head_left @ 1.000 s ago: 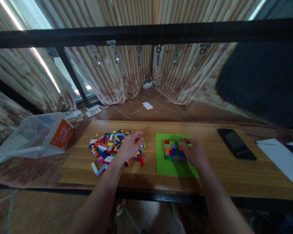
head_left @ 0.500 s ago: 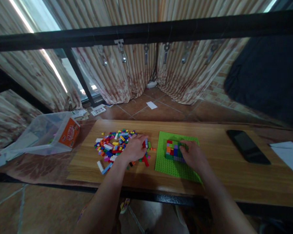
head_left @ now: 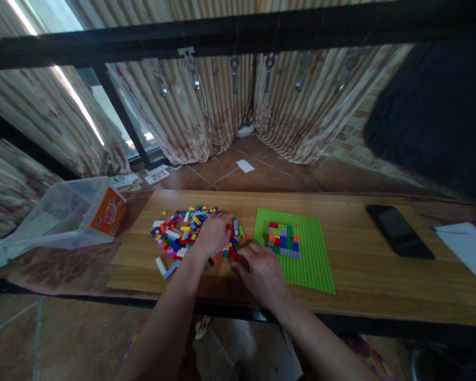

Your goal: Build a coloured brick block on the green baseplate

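My left hand (head_left: 214,233) rests over the right part of a pile of loose toy building bricks (head_left: 176,233), fingers curled down and their tips hidden; what they hold, if anything, does not show. Close by, my right hand (head_left: 262,270) hovers at the pile's right edge, thumb and fingers apart beside a red brick (head_left: 233,253). Behind its wrist lies a green baseplate (head_left: 317,264). Joined bricks in red, orange, purple, blue and green form a flat block (head_left: 284,241) on the plate's upper left part.
A clear plastic bin (head_left: 63,211) with an orange label stands left of the wooden board (head_left: 353,280). Toward the right lie a black phone (head_left: 400,231) and white paper (head_left: 466,248). A dark metal bar (head_left: 238,37) crosses beyond the board, before striped curtains (head_left: 206,121).
My right hand has left the brick block on the baseplate and moved left to the pile's edge, uncovering the block. My left hand stays over the pile. The view has tilted slightly down.
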A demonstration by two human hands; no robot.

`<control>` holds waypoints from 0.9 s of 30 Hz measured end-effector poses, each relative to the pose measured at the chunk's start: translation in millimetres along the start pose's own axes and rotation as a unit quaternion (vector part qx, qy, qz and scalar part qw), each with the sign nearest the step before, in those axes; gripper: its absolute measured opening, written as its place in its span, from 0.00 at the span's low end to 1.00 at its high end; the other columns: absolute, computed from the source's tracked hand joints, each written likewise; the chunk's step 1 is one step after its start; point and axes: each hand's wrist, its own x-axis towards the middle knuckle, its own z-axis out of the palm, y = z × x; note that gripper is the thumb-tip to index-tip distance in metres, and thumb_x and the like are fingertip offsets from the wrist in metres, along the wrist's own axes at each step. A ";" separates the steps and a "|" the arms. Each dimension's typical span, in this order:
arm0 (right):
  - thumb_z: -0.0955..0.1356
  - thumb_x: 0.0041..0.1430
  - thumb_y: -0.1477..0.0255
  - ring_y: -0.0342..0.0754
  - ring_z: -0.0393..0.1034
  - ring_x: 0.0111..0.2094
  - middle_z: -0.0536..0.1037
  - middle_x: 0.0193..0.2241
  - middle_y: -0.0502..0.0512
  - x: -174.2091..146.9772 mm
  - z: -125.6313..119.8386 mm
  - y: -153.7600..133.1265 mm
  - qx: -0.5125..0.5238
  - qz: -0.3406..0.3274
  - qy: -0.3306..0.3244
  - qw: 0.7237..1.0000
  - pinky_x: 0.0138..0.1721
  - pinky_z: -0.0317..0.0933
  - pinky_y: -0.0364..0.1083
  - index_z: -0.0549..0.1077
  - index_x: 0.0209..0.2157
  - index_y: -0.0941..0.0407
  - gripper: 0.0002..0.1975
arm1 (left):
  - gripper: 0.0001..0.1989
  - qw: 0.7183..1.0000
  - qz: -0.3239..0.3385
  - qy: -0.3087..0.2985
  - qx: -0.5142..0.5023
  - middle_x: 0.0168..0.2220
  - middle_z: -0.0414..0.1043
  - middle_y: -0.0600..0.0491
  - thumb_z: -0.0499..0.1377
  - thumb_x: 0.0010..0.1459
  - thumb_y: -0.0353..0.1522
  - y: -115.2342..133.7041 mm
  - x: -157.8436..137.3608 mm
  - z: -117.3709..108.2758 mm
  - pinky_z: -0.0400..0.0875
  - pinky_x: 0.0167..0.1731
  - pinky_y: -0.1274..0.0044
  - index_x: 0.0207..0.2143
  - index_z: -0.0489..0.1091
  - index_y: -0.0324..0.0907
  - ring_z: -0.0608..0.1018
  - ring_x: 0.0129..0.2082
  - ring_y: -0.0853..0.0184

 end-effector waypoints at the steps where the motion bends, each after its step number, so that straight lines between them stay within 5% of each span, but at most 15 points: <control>1: 0.68 0.59 0.68 0.53 0.68 0.38 0.76 0.35 0.57 0.8 3.0 -2.7 -0.023 0.001 -0.007 1.000 0.40 0.60 0.50 0.74 0.35 0.55 0.06 | 0.19 1.000 -0.001 0.001 0.003 0.44 0.75 0.48 0.52 0.53 0.23 0.3 -0.5 -0.5 0.65 0.52 0.71 0.46 0.71 0.40 0.75 0.46 0.62; 16: 0.61 0.63 0.77 0.53 0.66 0.37 0.74 0.34 0.59 4.4 8.3 0.3 -0.090 0.020 -0.005 0.996 0.38 0.59 0.50 0.72 0.36 0.58 0.08 | 0.19 1.000 -0.008 0.001 0.028 0.46 0.74 0.47 0.58 0.53 0.29 -3.5 -5.0 -0.9 0.65 0.51 0.69 0.49 0.70 0.41 0.74 0.47 0.59; 27: 0.62 0.63 0.75 0.49 0.71 0.38 0.77 0.36 0.56 4.5 -17.4 20.5 0.126 0.094 0.052 0.986 0.41 0.63 0.47 0.71 0.40 0.57 0.07 | 0.17 0.999 -0.017 0.017 0.044 0.45 0.75 0.47 0.56 0.54 0.28 2.5 -4.2 -3.1 0.66 0.50 0.66 0.47 0.72 0.41 0.75 0.46 0.57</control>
